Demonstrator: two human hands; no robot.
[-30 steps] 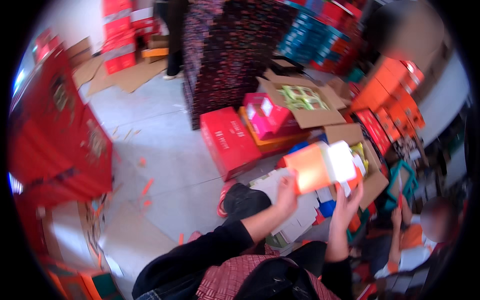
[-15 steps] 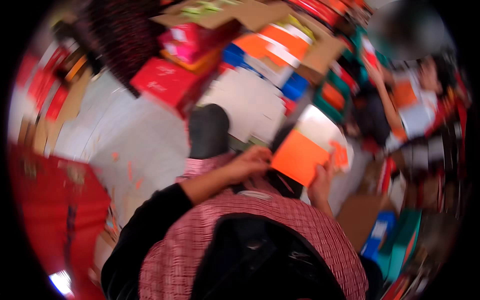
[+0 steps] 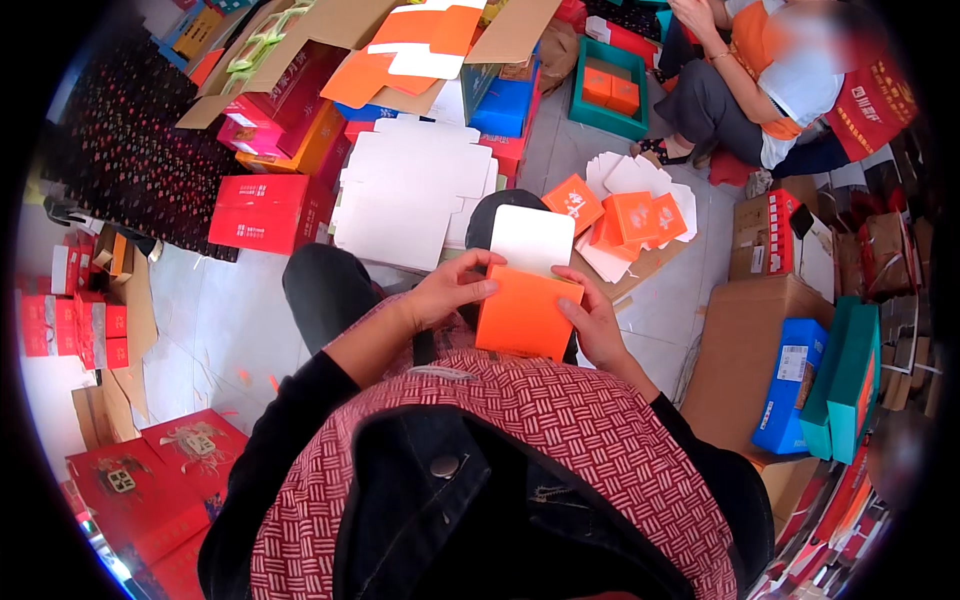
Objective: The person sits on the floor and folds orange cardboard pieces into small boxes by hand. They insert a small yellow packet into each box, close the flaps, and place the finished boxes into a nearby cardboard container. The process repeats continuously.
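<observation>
"Head view: what are your hands doing near that white card stack (image 3: pixel 395 205)?"

"My left hand (image 3: pixel 450 292) and right hand (image 3: pixel 600 318) both hold one orange carton (image 3: pixel 525 320), on my side of the stack and to its right. My left thumb presses the carton's upper left corner, fingers gathered by its white flap (image 3: pixel 533 238); my right thumb lies on the right part of the orange face."

"A narrow grip, then?"

"Yes, closed on the carton from both sides. The flap stretches out from its far edge, away from me."

"And what lies around the stack?"

"Just left of it, a red box (image 3: pixel 268 213). Beyond it, orange-and-white sheets (image 3: pixel 425 40). Off to its right, orange square pieces (image 3: pixel 632 220) lie over white blanks (image 3: pixel 640 176). Beyond the stack's right side, a green tray (image 3: pixel 605 124) holds small orange boxes (image 3: pixel 597 88)."

"Anyone else?"

"A co-worker (image 3: pixel 755 45), well apart from the stack, farther off to its right. A blue box (image 3: pixel 788 390) stands to the stack's right too, nearer me."
</observation>
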